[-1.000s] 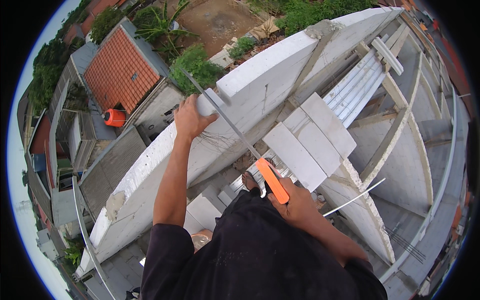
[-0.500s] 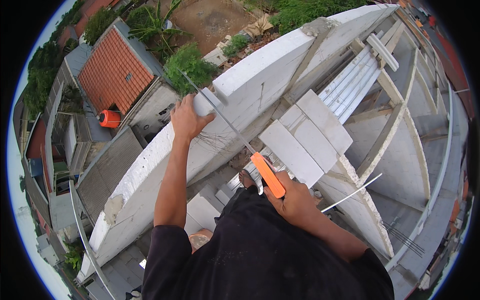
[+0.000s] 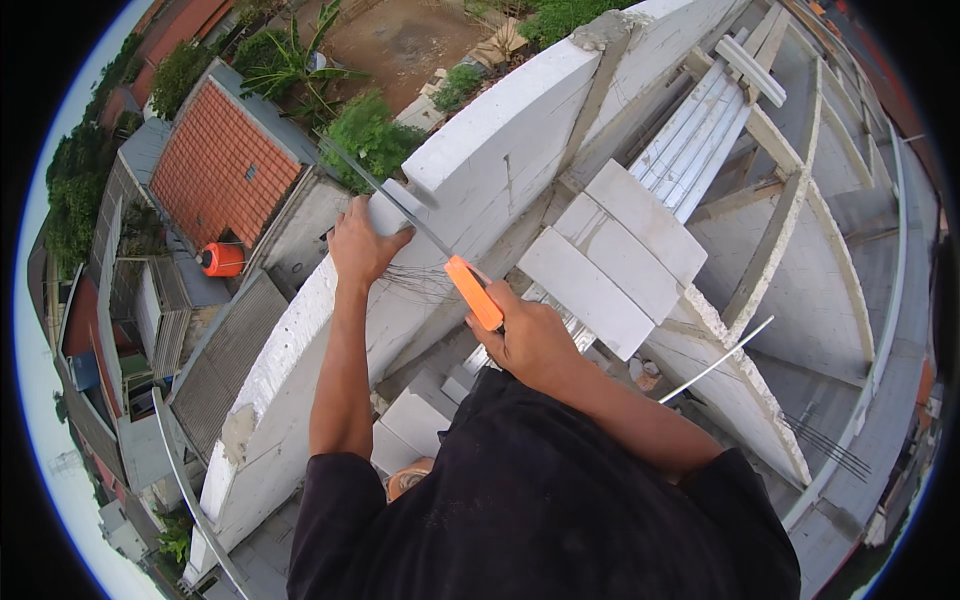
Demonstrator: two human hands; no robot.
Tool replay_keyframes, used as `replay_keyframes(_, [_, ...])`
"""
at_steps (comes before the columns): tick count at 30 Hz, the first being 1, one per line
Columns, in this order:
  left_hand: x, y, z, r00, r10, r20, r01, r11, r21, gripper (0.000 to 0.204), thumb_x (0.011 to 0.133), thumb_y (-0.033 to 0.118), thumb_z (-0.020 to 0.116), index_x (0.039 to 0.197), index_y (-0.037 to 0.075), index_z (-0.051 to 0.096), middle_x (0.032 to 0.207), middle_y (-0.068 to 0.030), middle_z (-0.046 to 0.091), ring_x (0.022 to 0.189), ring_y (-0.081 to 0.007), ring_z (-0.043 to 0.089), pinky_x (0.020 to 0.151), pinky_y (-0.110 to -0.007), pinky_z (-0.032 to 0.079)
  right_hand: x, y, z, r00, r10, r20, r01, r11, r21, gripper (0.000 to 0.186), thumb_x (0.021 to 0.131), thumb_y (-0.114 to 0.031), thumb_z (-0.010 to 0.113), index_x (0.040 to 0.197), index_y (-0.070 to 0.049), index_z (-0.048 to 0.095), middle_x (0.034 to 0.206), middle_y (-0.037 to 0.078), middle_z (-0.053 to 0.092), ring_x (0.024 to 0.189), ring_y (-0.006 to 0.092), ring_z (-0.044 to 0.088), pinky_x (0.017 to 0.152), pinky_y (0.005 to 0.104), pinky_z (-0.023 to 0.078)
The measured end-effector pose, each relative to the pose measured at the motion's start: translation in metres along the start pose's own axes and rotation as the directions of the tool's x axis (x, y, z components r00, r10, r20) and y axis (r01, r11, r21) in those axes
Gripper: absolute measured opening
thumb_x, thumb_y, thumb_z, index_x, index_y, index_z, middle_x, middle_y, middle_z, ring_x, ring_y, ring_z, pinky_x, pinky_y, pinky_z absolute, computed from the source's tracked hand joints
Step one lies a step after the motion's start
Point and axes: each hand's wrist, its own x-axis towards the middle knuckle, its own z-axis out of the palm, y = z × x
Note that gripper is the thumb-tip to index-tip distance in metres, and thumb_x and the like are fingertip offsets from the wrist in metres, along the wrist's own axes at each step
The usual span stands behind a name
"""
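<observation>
My right hand (image 3: 530,340) grips the orange handle of a handsaw (image 3: 470,290). Its long grey blade runs up and to the left across the top of a white block wall (image 3: 500,160). My left hand (image 3: 358,245) rests on the wall top, pressing on a small white block piece (image 3: 392,212) right beside the blade. Thin scratch lines mark the block face just under the blade.
Two white blocks (image 3: 610,255) lie stacked to the right of the wall. More white blocks (image 3: 420,420) sit below by my body. Thin metal rods (image 3: 715,360) stick out at right. Far below on the left are a red tiled roof (image 3: 225,165) and an orange tank (image 3: 222,260).
The view has shifted and my right hand with the saw has moved up and left along the wall. My left hand stays on the wall top by the blade.
</observation>
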Motion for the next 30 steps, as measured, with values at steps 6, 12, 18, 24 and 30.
replay_keyframes(6, [0.000,-0.002,-0.005,1.000,0.006,-0.029,-0.007,1.000,-0.020,0.086,0.070,0.049,0.091,0.136,0.003,0.062,0.128,-0.0183,0.071,0.122,-0.0392,0.065,0.103,-0.053,0.050,-0.023,0.005,-0.012,0.998,0.056,0.026,-0.058,0.993,0.102,0.033,0.103,-0.026,0.072,0.116,-0.001,0.056,0.075,0.019,0.070,0.069,0.0447,0.071,0.062,0.0511,0.055])
replay_keyframes(12, [0.001,0.002,-0.003,1.000,-0.020,-0.008,0.020,1.000,0.004,0.087,0.069,0.051,0.091,0.135,0.003,0.062,0.130,-0.0176,0.071,0.122,-0.0384,0.065,0.104,-0.053,0.050,-0.022,0.007,0.007,0.999,-0.027,-0.046,0.027,1.000,-0.008,0.034,0.102,-0.029,0.071,0.118,-0.003,0.056,0.078,0.019,0.070,0.068,0.0439,0.070,0.070,0.0538,0.059])
replay_keyframes(18, [0.003,-0.001,-0.008,1.000,-0.023,0.020,0.024,0.999,-0.029,0.087,0.069,0.051,0.092,0.134,0.002,0.062,0.132,-0.0168,0.071,0.122,-0.0383,0.064,0.104,-0.054,0.049,-0.059,0.009,-0.021,0.998,0.055,0.023,-0.055,0.998,0.007,0.034,0.102,-0.028,0.073,0.122,-0.003,0.059,0.079,0.021,0.070,0.076,0.0445,0.073,0.070,0.0510,0.059])
replay_keyframes(24, [0.003,0.000,-0.004,0.999,-0.030,0.046,0.031,0.999,-0.022,0.088,0.070,0.052,0.091,0.135,0.002,0.061,0.131,-0.0173,0.071,0.122,-0.0389,0.064,0.103,-0.055,0.049,0.005,0.012,0.009,1.000,0.013,-0.017,-0.014,0.999,-0.038,0.039,0.103,-0.032,0.072,0.124,-0.002,0.058,0.082,0.021,0.072,0.077,0.0450,0.073,0.070,0.0511,0.059])
replay_keyframes(30, [0.002,-0.005,-0.004,1.000,-0.007,-0.008,0.007,1.000,-0.017,0.085,0.071,0.052,0.090,0.134,0.003,0.061,0.121,-0.0193,0.072,0.119,-0.0391,0.066,0.102,-0.052,0.051,-0.046,0.021,-0.005,1.000,0.027,-0.006,-0.026,0.999,0.043,0.037,0.103,-0.031,0.071,0.121,-0.001,0.058,0.077,0.022,0.070,0.070,0.0468,0.070,0.064,0.0528,0.056])
